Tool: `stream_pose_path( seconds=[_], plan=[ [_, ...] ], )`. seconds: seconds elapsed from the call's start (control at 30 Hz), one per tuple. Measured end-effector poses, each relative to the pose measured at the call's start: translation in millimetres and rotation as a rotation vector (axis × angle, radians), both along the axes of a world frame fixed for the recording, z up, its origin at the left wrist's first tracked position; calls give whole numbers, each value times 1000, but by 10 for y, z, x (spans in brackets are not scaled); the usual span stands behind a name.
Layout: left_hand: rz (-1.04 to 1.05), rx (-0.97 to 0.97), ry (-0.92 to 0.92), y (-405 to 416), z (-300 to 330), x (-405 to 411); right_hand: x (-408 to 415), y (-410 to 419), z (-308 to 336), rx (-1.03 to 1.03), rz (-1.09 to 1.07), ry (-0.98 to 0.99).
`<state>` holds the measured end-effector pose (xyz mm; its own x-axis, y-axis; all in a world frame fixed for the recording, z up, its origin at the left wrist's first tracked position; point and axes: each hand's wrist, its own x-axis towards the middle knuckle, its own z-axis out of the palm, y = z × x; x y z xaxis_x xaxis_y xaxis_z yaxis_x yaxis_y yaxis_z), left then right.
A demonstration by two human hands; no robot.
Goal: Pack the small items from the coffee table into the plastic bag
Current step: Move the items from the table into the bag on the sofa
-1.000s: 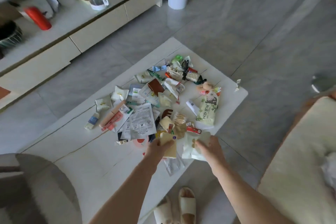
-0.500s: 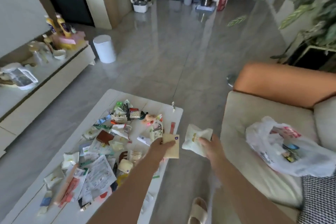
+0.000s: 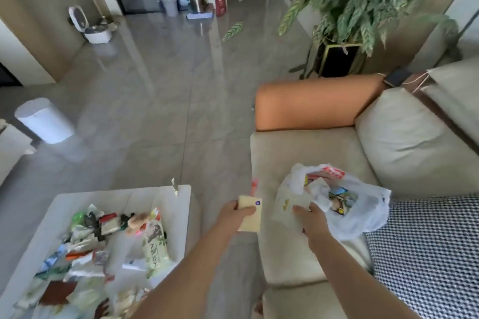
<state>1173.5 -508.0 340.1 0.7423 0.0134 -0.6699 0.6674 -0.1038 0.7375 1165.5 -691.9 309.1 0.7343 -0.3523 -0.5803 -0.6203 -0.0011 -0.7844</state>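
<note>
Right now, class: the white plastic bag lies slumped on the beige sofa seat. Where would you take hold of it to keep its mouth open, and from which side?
Grip the loose upper rim of the white plastic bag, coming from above on its far side. It lies crumpled with its mouth facing up and towards the right hand, so lifting there should widen the opening, probably without spilling.

A white worktop (image 3: pixel 181 204) carries a jumble of green, red, brown and pale packets (image 3: pixel 103 248). A cream sofa (image 3: pixel 298 153) has an orange armrest (image 3: pixel 311 101). On it lies a translucent white plastic bag (image 3: pixel 368 212) with red and blue contents, beside a black-and-white checked cushion (image 3: pixel 427 254). The floor (image 3: pixel 160 101) is glossy grey. A held packet (image 3: pixel 250 215) is pale yellow with a purple dot.
</note>
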Motion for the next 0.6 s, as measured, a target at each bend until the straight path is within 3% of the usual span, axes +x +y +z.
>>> stream_pose_path(
  seconds=[0.4,0.6],
  plan=[
    [-254,-32,181,-1603,-650,845,483,-1395,-560,-49,-348,110],
    [-303,37,222,-2188,-1076,1275,754,-1699,-957,-155,-364,222]
  ],
)
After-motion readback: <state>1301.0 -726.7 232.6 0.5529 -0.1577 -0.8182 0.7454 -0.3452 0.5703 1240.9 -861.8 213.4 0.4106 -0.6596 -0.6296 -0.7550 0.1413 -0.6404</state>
